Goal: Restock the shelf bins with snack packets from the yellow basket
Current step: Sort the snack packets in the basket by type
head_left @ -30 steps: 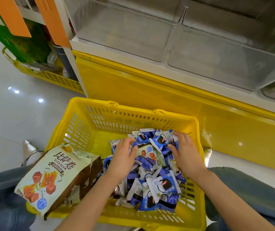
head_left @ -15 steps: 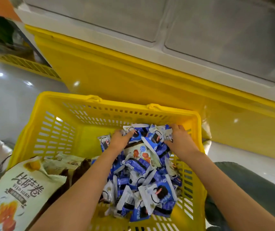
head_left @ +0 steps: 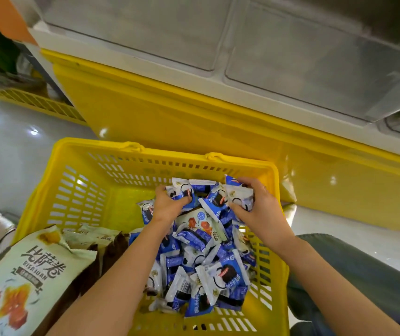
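Observation:
A yellow basket sits on the floor in front of me, its right half heaped with several small blue-and-white snack packets. My left hand is dug into the far end of the heap and grips a few packets. Beside it, my right hand curls round a bunch of packets lifted a little off the pile. Clear shelf bins stand above on a white ledge, and I see nothing in them.
A large cream snack bag with brown bags behind it lies in the basket's left side. The yellow shelf base panel rises right behind the basket. Another yellow basket stands far left on the glossy floor. My knees flank the basket.
Both hands have slid to the far end of the heap and closed on packets; the right one has raised its bunch. The view has tipped further down.

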A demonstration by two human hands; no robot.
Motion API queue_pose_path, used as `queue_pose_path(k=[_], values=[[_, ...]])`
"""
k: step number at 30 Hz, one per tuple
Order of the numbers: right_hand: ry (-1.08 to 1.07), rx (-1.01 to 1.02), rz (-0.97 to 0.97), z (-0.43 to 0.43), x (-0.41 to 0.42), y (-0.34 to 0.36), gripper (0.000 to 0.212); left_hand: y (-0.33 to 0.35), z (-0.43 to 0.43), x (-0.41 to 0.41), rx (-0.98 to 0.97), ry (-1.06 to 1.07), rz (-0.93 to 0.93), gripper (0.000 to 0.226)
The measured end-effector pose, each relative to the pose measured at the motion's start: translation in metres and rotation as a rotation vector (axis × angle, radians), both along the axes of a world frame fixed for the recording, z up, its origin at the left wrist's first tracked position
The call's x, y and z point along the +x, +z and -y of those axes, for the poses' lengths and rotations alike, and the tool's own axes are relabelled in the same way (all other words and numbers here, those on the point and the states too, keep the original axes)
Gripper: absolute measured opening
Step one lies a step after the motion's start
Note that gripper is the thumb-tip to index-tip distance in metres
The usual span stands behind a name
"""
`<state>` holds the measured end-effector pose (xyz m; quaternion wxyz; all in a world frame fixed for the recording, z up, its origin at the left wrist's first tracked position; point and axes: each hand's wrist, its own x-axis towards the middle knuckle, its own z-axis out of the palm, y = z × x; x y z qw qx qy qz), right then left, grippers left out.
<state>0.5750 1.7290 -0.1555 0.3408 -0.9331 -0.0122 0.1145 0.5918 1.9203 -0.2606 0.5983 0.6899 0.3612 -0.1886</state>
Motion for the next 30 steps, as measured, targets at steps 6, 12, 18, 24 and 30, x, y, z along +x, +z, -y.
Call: queue_pose_path(k=[6,12,18,24,30], values=[[0.02,0.36,-0.331,0.0,-0.026,0.024,0.045,0.046,-0.015,-0.024,0.099,0.034,0.23,0.076],[0.159,0.416,-0.534,-0.006,-0.075,0.02,0.034,0.095,-0.026,-0.078,0.03,-0.262,0.279,0.064],[0.354,0.078,-0.505,0.016,-0.094,0.027,0.031,0.097,-0.037,-0.13,0.077,-0.776,0.14,0.088],[0.342,-0.145,-0.318,0.032,-0.105,0.04,0.023,0.097,-0.033,-0.153,0.088,-0.853,0.203,0.081],[0.059,0.195,-0.215,0.025,-0.109,0.044,0.018,0.094,-0.033,-0.162,0.349,-1.278,0.24,0.079]])
